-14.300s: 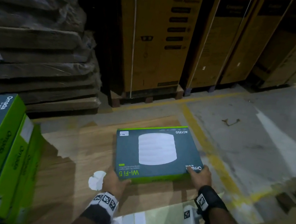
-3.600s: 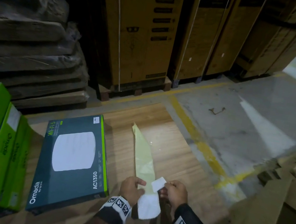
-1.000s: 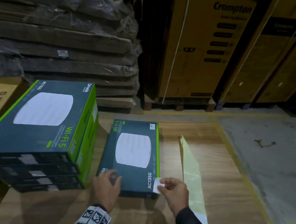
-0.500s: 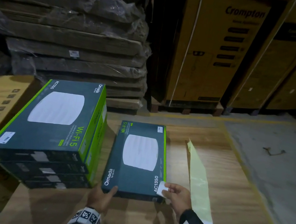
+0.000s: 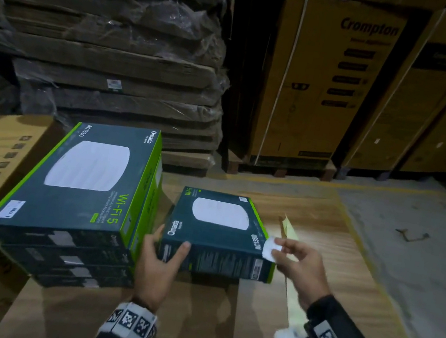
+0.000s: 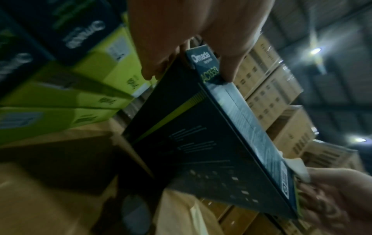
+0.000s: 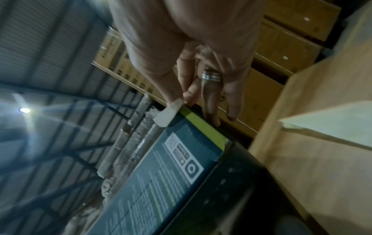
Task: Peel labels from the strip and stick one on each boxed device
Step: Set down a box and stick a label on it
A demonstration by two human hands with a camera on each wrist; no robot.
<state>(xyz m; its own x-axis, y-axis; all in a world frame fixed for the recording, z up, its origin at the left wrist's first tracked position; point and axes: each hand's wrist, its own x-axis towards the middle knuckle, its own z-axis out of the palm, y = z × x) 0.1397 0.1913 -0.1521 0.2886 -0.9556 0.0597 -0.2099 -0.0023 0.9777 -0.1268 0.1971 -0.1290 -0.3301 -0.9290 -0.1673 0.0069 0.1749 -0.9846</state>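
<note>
Head: left hand (image 5: 155, 263) grips box (image 5: 217, 232); right hand (image 5: 298, 264) pinches label (image 5: 270, 248).

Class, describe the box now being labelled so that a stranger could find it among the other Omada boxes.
Start at the stack of green-edged Omada boxes on the wooden board. Just right of it one Omada box sits alone, its near end tipped up. Only this one is gripped by the left hand, with the right hand pinching a white label at its corner.

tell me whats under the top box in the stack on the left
Under the top box lie at least three more boxes, only their near ends showing. Their top faces are covered, so any labels there cannot be seen.
</note>
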